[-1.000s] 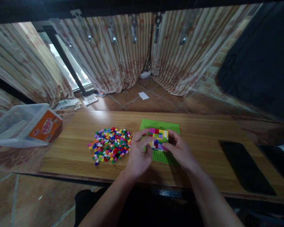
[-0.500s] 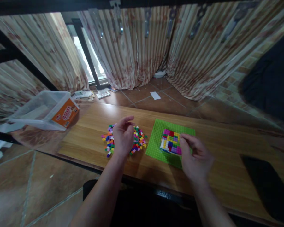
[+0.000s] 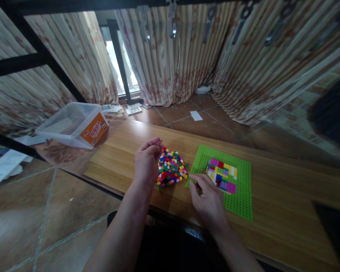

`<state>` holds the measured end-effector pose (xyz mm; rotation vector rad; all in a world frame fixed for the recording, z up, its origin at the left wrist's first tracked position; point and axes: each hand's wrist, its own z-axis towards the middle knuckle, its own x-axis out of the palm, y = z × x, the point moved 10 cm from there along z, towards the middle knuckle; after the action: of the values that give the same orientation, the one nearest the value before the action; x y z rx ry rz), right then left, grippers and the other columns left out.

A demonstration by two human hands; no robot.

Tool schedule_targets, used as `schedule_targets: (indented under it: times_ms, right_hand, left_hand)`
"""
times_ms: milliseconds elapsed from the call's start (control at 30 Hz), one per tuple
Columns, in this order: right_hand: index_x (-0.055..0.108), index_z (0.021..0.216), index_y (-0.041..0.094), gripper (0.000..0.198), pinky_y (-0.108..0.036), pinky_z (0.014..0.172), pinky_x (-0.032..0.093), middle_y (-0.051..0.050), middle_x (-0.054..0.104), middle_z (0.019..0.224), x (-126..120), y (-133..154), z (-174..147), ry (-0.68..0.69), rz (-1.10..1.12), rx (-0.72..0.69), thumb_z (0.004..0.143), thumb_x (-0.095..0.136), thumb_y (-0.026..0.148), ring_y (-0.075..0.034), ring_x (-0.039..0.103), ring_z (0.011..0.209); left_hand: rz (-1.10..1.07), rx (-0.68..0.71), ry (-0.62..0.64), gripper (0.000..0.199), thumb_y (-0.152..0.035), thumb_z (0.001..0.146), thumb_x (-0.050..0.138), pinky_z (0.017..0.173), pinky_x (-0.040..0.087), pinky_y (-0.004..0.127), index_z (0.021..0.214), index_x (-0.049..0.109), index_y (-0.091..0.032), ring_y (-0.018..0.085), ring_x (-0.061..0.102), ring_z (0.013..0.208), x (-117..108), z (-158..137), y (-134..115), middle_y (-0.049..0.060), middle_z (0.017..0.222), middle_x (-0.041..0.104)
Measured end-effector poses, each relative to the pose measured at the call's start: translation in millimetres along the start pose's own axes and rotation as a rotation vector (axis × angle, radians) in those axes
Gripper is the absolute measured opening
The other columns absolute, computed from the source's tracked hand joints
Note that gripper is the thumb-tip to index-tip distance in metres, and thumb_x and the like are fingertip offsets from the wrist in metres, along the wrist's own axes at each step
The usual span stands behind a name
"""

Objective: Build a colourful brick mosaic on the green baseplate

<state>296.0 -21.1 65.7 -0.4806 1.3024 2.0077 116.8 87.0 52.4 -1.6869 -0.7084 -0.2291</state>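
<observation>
My left hand (image 3: 147, 158) is raised over the left side of a heap of small toy bricks (image 3: 172, 166) in many colours. Its thumb and fingers are pressed together, and whatever lies between them is too small to make out. On the right, a green studded baseplate (image 3: 240, 204) carries a layered block of bricks (image 3: 222, 175), with yellow, white, purple, red and blue on top. My right hand (image 3: 208, 196) hovers at the baseplate's left edge, between block and heap. Its thumb and index finger are apart, with nothing visible between them. The hand covers the block's lower left corner.
Everything lies on a long wooden table (image 3: 116, 158). A clear plastic bin (image 3: 70, 126) with an orange label stands beyond its left end. A dark flat object (image 3: 331, 226) lies at the right. A black metal bar with hanging hooks (image 3: 172, 22) crosses the top.
My right hand has left the block's right side and moved left to the baseplate's edge near the heap. My left hand stays over the heap. The view has swung left.
</observation>
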Motion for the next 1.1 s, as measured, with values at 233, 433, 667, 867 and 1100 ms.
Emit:
schedule_targets:
  times_ms: [233,433,667,867,1100]
  right_hand:
    - [0.060,0.111,0.015,0.027,-0.037,0.085,0.052,-0.011,0.065,0.103,17,-4,3,0.009,-0.135,0.013,0.087,0.048,0.015,-0.022,0.062,0.096]
    - [0.061,0.111,0.015,0.027,-0.038,0.085,0.053,-0.012,0.066,0.104,32,-4,4,0.039,-0.164,-0.013,0.088,0.048,0.017,-0.023,0.063,0.096]
    - [0.062,0.109,0.018,0.024,-0.036,0.088,0.053,-0.009,0.068,0.104,39,13,2,0.070,-0.023,-0.078,0.090,0.048,0.017,-0.020,0.064,0.097]
    - [0.063,0.109,0.020,0.024,-0.034,0.088,0.054,-0.008,0.069,0.105,29,26,3,0.020,0.099,-0.128,0.091,0.048,0.016,-0.019,0.065,0.100]
    - [0.066,0.101,0.021,0.021,-0.031,0.083,0.054,-0.007,0.069,0.099,21,25,6,-0.011,0.151,-0.126,0.090,0.050,0.013,-0.018,0.065,0.094]
  left_hand:
    - [-0.085,-0.070,-0.051,0.022,-0.001,0.057,0.057,0.060,0.043,0.016,0.075,0.065,-0.013,0.006,0.058,0.064,-8,4,3,0.001,0.075,0.065]
    - [-0.131,-0.071,-0.096,0.022,-0.002,0.056,0.058,0.056,0.042,0.013,0.073,0.064,-0.013,0.004,0.056,0.060,-23,11,-6,-0.001,0.070,0.062]
    - [0.272,0.085,-0.008,0.019,-0.016,0.057,0.066,0.061,0.043,0.020,0.076,0.068,-0.015,0.009,0.056,0.063,-32,24,-32,0.001,0.076,0.066]
    - [0.860,0.365,0.019,0.018,-0.016,0.063,0.064,0.078,0.045,0.032,0.078,0.073,-0.021,0.020,0.058,0.078,-34,33,-49,0.004,0.078,0.067]
    - [1.452,0.416,0.218,0.020,-0.011,0.065,0.059,0.082,0.044,0.034,0.076,0.072,-0.022,0.022,0.059,0.082,-8,17,-39,0.007,0.086,0.067]
